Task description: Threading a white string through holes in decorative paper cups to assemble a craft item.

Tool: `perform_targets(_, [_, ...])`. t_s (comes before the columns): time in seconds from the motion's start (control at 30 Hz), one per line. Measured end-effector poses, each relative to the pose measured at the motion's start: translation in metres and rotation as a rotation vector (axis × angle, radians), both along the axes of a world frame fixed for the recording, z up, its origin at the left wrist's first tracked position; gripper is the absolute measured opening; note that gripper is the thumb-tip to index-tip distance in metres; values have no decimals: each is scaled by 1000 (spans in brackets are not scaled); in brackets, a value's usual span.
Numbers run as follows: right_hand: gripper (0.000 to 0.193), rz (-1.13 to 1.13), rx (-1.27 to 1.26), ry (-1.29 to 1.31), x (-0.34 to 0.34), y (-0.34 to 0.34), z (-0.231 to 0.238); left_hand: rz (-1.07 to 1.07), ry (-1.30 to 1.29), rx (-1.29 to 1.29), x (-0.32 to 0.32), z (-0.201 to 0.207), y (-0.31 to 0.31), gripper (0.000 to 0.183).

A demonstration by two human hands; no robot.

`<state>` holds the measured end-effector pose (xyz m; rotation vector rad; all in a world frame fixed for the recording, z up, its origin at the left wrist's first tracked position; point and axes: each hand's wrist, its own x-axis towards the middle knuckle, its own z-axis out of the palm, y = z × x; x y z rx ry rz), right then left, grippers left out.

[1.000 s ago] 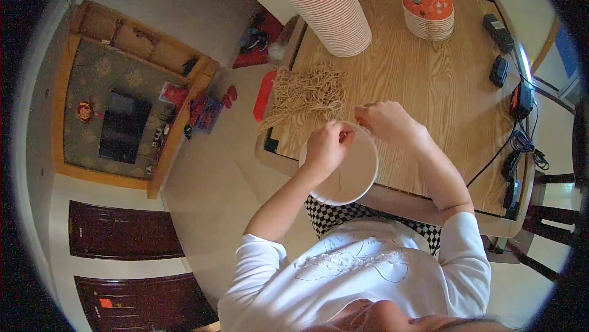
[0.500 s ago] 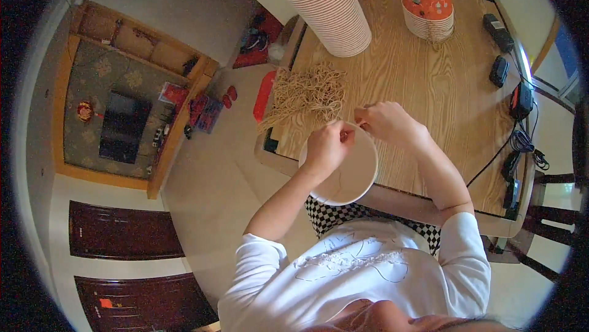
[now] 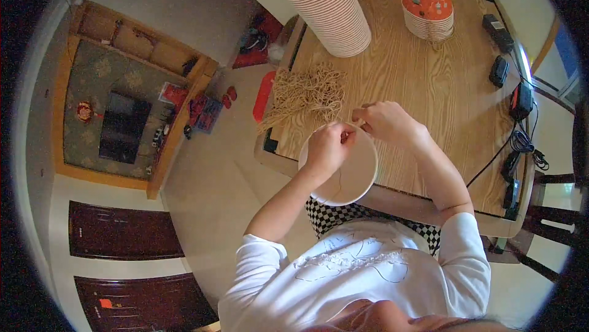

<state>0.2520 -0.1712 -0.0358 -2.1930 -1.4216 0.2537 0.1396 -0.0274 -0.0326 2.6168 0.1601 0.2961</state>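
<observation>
White paper bucket (image 3: 362,163), round and open toward the viewer, sits at the near edge of a wood-grain table (image 3: 399,68), above the person's lap. Its pale interior holds only what looks like a thin strand (image 3: 340,178) hanging down the inside wall; the rest of the inside that shows is plain.

The left hand (image 3: 329,149) reaches over the bucket's left side, fingers curled together in a narrow pinch at the far part of the rim. The right hand (image 3: 388,124) is just beyond the rim on the right, fingers bent and close together; whether it grips string or rim cannot be told.

Beyond the left hand, a loose heap of tan string (image 3: 310,91) spreads over the table's left edge, beside a red object (image 3: 264,97). Farther back stands a tall stack of nested containers (image 3: 334,16), its many pale rims packed closely. To its right is a shorter nested stack (image 3: 427,3), green and orange above, white rims below, with some string at its foot.
</observation>
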Motion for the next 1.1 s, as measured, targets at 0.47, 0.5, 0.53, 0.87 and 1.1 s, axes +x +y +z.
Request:
perform_targets(0.47, [23,1,-14,6,-1,0,-3,11,9,54,-2,-2,2,11])
perform_targets(0.5, [20,7,10,11,-1,-1,-2,9,3,63,-2,-2,2,11])
perform_targets(0.53, [18,13,34,17,-1,-1,-2,7,-4,71,-2,-2,2,12])
perform_targets(0.87, [11,38,113,-8,0,0,-3,3,41,23,-3,0,4,15])
perform_targets(1.1, [10,-19,109,-60,0,1,-4,-69,-116,290,-1,17,10,25])
